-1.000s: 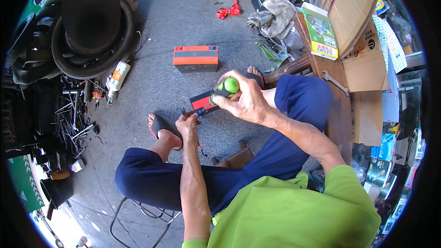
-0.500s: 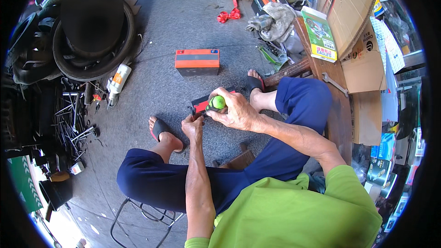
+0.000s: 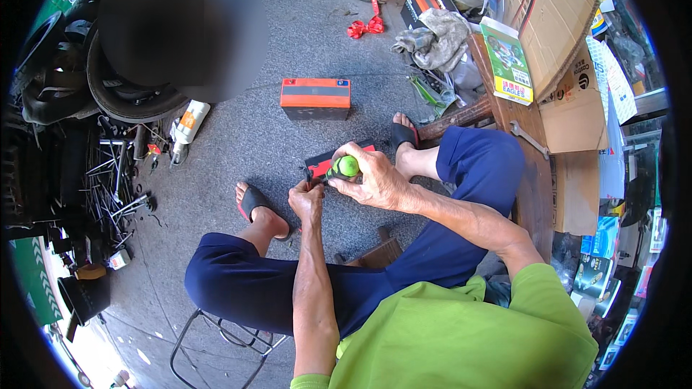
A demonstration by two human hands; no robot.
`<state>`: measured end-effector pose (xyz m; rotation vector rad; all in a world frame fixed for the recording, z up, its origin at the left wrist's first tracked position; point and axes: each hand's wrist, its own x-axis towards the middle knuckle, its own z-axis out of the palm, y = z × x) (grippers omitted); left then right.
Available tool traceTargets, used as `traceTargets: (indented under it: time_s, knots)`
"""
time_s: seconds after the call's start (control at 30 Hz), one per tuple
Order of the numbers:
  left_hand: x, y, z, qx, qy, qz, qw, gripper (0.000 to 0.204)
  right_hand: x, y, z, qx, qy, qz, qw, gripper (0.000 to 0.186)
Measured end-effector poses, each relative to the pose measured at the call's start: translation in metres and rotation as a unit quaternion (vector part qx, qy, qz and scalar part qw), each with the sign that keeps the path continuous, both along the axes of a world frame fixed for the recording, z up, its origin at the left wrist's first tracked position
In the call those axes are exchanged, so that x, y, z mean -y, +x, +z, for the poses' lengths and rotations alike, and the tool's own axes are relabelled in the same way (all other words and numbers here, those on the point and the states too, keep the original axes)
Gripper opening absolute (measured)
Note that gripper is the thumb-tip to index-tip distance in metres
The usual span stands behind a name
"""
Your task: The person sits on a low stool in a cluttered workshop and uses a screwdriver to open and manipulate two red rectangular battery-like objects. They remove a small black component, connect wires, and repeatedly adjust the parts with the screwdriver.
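Observation:
My right hand is wrapped round a screwdriver with a green and black handle, its butt facing up and its tip hidden. Below it, partly covered by my hand, is a red and black battery. Close beside, my left hand pinches a thin black cable at the battery's left end. Farther off, a second battery with an orange-red top and dark body stands on the floor.
Dark tyres and scattered metal tools lie to the left, near a white bottle. On the right, a wooden bench carries a wrench and a green-yellow box. A grey rag lies beyond.
The view has shifted slightly, so the scene sits a little farther right. Both hands keep their grip and place at the near battery.

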<state>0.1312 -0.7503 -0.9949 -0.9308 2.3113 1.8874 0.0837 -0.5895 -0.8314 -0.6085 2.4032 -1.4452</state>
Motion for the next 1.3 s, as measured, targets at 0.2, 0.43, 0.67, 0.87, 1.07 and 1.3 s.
traceTargets:
  time_s: [0.2,0.43,0.67,0.87,1.07,1.3]
  knots:
    - [0.001,0.003,-0.012,-0.012,-0.128,-0.023,0.991,0.015,0.011,0.009,0.004,-0.252,0.051,-0.006,0.966,0.059]
    - [-0.003,-0.001,0.021,-0.031,-0.089,-0.018,0.995,0.014,0.026,0.006,0.025,-0.248,0.293,0.069,0.921,0.035]
    - [-0.002,-0.001,0.008,-0.019,-0.055,0.001,0.998,0.015,0.04,0.0,0.028,-0.259,0.24,0.094,0.931,0.037]
    - [0.001,0.003,-0.023,-0.063,-0.041,0.042,0.996,0.027,0.044,0.007,0.032,-0.31,0.194,0.252,0.896,0.026]
    - [0.001,0.004,-0.007,0.02,-0.103,-0.048,0.993,0.035,0.057,-0.012,0.053,-0.284,0.242,0.201,0.906,0.032]
    - [-0.007,0.001,0.037,0.065,-0.117,-0.012,0.991,0.038,0.051,-0.012,0.044,-0.314,0.236,0.291,0.872,0.036]
